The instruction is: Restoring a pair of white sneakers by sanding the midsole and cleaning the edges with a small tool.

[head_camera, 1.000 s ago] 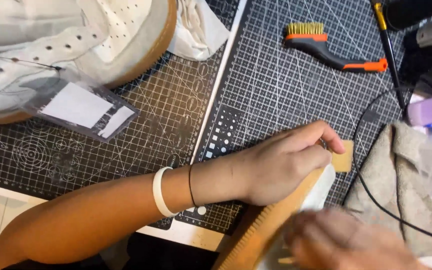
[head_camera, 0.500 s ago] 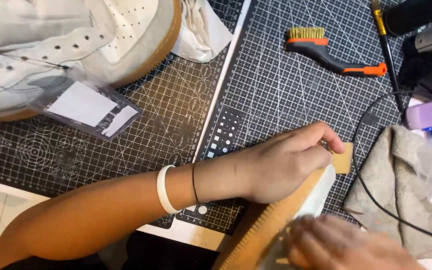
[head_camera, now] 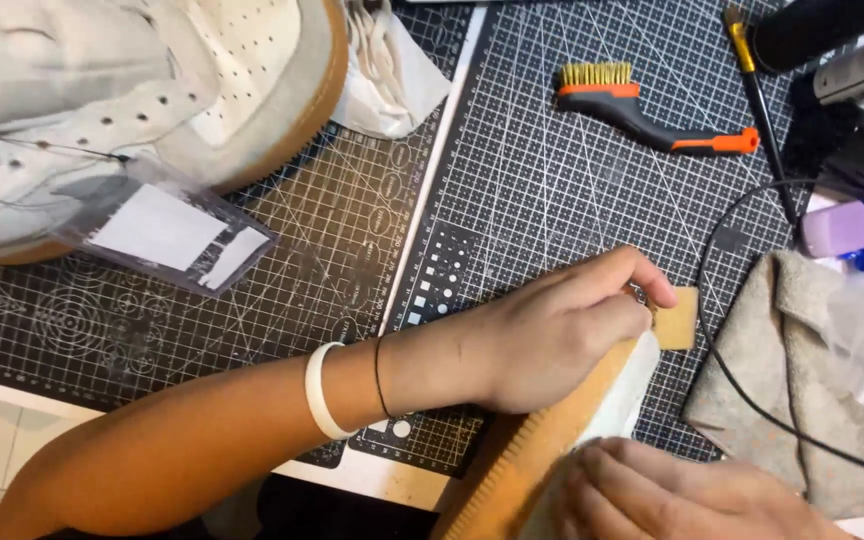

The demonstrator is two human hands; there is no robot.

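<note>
My left hand (head_camera: 552,340) reaches in from the lower left with a white band and a thin black cord on the wrist. Its fingertips pinch a small tan block (head_camera: 678,320), which rests against the edge of a white shoe with a tan ribbed sole (head_camera: 542,455). My right hand (head_camera: 672,495) lies on that shoe at the bottom edge of the view and holds it; most of the shoe is hidden under both hands.
Two black gridded cutting mats (head_camera: 552,200) cover the table. A second white shoe (head_camera: 152,90) and a clear plastic tag sleeve (head_camera: 167,240) lie top left, with a white cloth (head_camera: 392,75) beside them. A brass-bristle brush (head_camera: 652,110), a black cable (head_camera: 742,390), a grey cloth (head_camera: 822,400) and a purple-and-blue bottle (head_camera: 857,230) lie to the right.
Hardly anything differs: my left hand keeps the tan block at the shoe's edge, my right hand stays on the shoe, and the view has shifted slightly.
</note>
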